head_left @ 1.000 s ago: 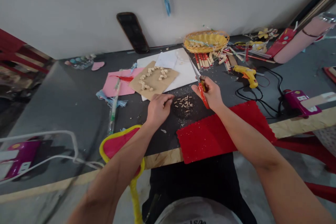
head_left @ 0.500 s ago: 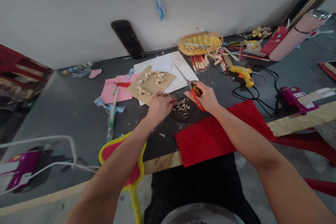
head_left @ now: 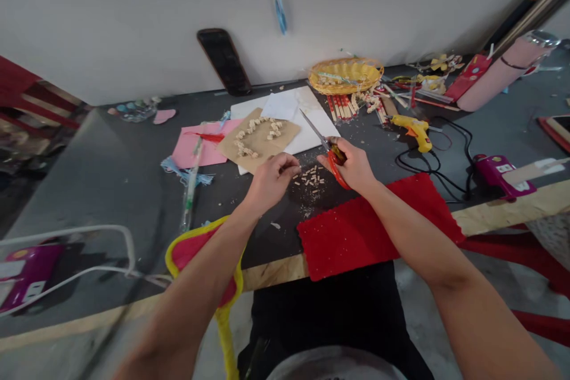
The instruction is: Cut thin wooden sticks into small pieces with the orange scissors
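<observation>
Red-handled scissors are in my right hand, their blades pointing up and left over the white sheet. My left hand has its thumb and fingertips pinched together at the left edge of the small cut wooden pieces; whatever is between them is too small to name. Several of these short pale pieces lie scattered between both hands on the dark table. Behind my left hand, a brown sheet bears a curved row of pale wooden clusters.
A yellow basket stands at the back beside red-and-white sticks. To the right are a yellow glue gun with its cable and a pink bottle. Red cloth covers the front edge. A phone leans on the wall.
My left hand has lifted slightly from the small pieces, its thumb and fingers now more visible. My right hand still holds the scissors. The whole view has shifted a little.
</observation>
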`<state>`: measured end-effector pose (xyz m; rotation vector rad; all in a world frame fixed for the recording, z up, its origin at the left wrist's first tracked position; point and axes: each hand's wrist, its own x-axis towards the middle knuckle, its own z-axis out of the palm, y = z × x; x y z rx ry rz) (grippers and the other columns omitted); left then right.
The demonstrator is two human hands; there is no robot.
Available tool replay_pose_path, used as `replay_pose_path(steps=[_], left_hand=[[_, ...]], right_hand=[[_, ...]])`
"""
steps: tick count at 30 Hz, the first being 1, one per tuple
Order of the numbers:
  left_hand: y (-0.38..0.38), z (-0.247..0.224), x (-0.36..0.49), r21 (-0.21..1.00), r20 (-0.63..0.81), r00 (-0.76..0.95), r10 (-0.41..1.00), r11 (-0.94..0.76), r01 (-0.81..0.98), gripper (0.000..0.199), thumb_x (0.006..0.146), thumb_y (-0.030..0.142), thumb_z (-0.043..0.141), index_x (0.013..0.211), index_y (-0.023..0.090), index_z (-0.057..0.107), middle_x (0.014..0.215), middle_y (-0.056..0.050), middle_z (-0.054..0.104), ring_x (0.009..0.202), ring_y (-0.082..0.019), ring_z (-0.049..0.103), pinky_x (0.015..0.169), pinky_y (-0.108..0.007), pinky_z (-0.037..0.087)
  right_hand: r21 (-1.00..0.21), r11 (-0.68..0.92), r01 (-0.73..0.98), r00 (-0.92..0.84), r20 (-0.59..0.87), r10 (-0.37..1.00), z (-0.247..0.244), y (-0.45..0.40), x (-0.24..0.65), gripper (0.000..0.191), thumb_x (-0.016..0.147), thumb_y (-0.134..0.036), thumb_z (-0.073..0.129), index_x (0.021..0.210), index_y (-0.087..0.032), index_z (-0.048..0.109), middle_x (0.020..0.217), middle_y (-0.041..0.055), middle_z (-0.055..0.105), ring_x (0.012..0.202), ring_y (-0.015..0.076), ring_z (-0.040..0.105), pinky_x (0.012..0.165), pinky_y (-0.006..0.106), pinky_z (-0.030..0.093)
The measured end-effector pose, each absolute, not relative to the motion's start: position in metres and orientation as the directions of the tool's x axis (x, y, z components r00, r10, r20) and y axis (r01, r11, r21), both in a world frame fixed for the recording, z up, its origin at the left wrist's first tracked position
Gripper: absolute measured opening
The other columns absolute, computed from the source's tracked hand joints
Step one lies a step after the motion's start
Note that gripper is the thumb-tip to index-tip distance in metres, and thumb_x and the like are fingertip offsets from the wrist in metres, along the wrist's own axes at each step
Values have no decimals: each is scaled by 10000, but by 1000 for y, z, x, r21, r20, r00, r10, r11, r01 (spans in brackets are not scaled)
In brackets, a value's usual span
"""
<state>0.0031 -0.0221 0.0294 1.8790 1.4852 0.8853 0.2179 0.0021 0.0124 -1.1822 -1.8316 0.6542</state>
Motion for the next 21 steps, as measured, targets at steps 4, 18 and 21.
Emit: replay_pose_path(steps=[4, 18, 21], left_hand=[[-27, 20, 0, 983, 6, 35, 999, -12, 185, 249, 732, 364, 717, 883, 168, 690, 795, -32, 684, 748, -163, 603, 713, -276, 449], [-31, 9, -4, 963, -14, -30, 999, 5, -270, 238, 642, 323, 832, 765, 182, 684, 690, 18, 631, 613, -87, 531, 593, -206, 410], [-32, 10, -3, 966, 6, -24, 1000, -12, -258, 219, 660, 305, 820, 769, 187, 672, 707, 15, 632, 630, -98, 543, 621, -222, 425]], right_hand=[[-736, 463, 494, -251, 388, 887, 9, -1, 216, 463, 819, -472, 625, 1175, -178, 595, 861, 37, 651, 663, 136, 551, 651, 268, 476], [-448, 621, 644, -513, 349, 784, 16, -21, 202, 473, 829, -411, 645, 1247, -205, 564, 1089, 110, 639, 1038, 264, 597, 891, 417, 528], [-423, 619, 662, -512, 349, 785, 16, -22, 202, 481, 832, -416, 644, 1253, -198, 563, 1084, 112, 640, 1035, 269, 601, 890, 421, 531]])
